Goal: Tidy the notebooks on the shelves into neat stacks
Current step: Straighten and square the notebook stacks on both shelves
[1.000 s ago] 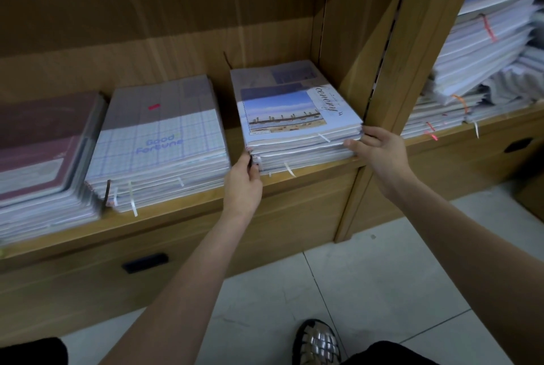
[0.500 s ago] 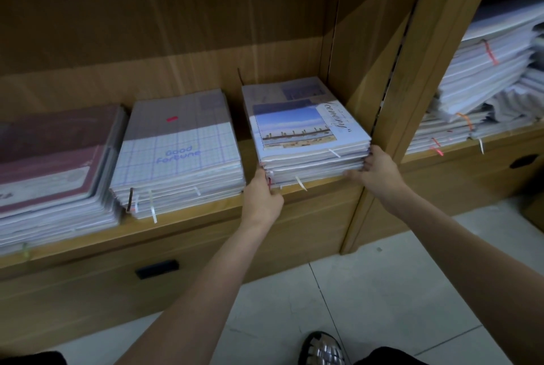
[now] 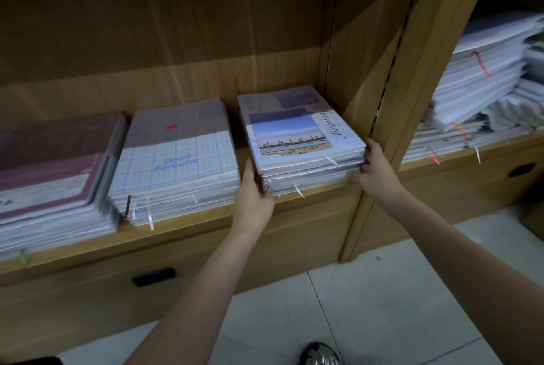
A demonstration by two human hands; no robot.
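Grasping the scenery notebook stack on the shelf, left hand and right hand grip its front corners.

Our left hand and right hand were bare: no gloves, no rings that we could see. Wrists bare too, no watch, no bracelet. Both forearms were uncovered up to frame edge; no sleeve showed. We wore shoe at bottom edge, dark with shiny silvery woven or strapped upper, only front part in view. Dark cloth at bottom left corner, likely our clothing; kind could not be told.
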